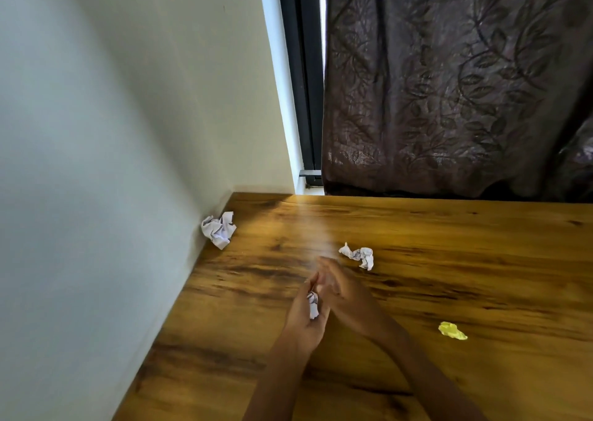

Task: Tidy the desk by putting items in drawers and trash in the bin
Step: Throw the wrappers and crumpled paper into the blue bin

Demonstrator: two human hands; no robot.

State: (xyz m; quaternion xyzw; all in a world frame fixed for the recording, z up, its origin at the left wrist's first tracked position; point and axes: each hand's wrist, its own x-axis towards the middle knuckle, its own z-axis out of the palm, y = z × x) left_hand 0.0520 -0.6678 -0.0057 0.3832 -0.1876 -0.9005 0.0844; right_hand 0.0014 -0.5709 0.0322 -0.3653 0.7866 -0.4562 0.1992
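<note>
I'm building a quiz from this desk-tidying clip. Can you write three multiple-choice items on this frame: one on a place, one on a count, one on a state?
1. Where does the large white paper ball lie?
A. against the wall
B. by the curtain
C. at the desk's near edge

2. How many crumpled scraps lie loose on the desk?
A. one
B. three
C. five

3. What is the left hand doing?
A. resting flat
B. holding a small white wad
C. pointing

Answers:
1. A, since it touches the wall at the desk's left side.
2. B: two white, counting the small white scrap, and the yellow scrap.
3. B, with its fingers curled round the small white wad.
</note>
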